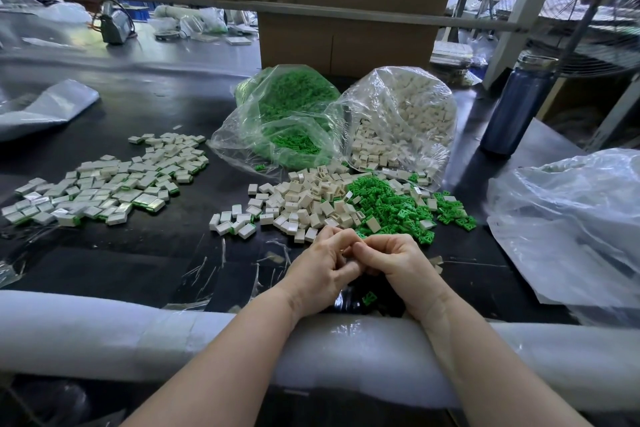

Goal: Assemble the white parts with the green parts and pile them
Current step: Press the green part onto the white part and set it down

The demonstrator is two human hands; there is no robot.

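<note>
My left hand [322, 270] and my right hand [398, 263] meet fingertip to fingertip low over the black table, fingers curled around something small that they hide. Just beyond them lie a heap of loose white parts [298, 201] and a heap of loose green parts [391, 208], partly mixed. A spread of assembled white-and-green pieces [104, 184] covers the table at the left. One stray green part [369, 298] lies under my wrists.
Two open clear bags stand behind the heaps, one of green parts [287, 114] and one of white parts [405, 118]. A cardboard box [346, 45] is behind them, a dark blue bottle [516, 107] at the right, crumpled plastic [571, 225] beside it. White foam padding [104, 333] lines the near edge.
</note>
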